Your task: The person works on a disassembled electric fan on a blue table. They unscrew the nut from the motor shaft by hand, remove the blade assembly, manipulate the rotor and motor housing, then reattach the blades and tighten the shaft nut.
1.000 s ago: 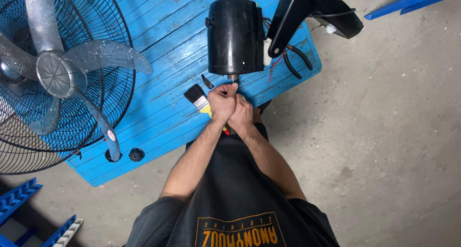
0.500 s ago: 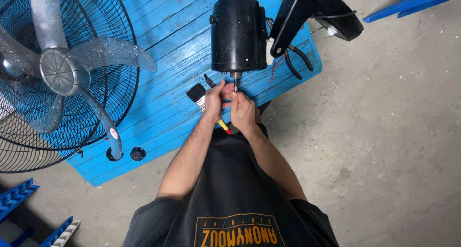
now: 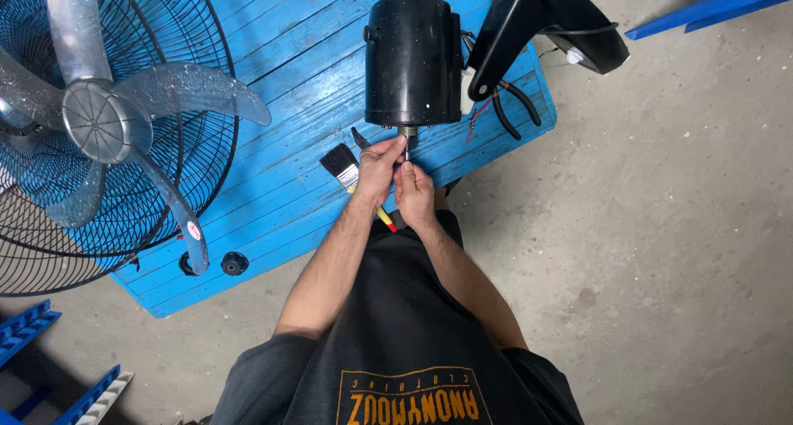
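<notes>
A black motor (image 3: 413, 61) lies on a blue wooden table (image 3: 281, 185), near the table's right end. A thin metal shaft (image 3: 406, 137) sticks out of the motor's near end, toward the person.

Both hands are close together at that shaft. The left hand (image 3: 378, 170) has its fingertips up on the shaft, pinching it. The right hand (image 3: 415, 195) sits just below and beside the left, touching it, and its fingers are curled toward the shaft too. I cannot tell if the right hand really grips the shaft or only rests by it.

A small paint brush (image 3: 342, 165) with black bristles lies on the table just left of the left hand. Its yellow and red handle runs under the left wrist.

A black stand piece (image 3: 545, 20) leans at the table's far right corner, right next to the motor. Pliers (image 3: 512, 111) with black handles lie by the right edge, with red wires near them.

A big fan cage (image 3: 99, 128) with grey blades covers the left end of the table. A small black cap (image 3: 234, 263) sits near the front edge.
</notes>
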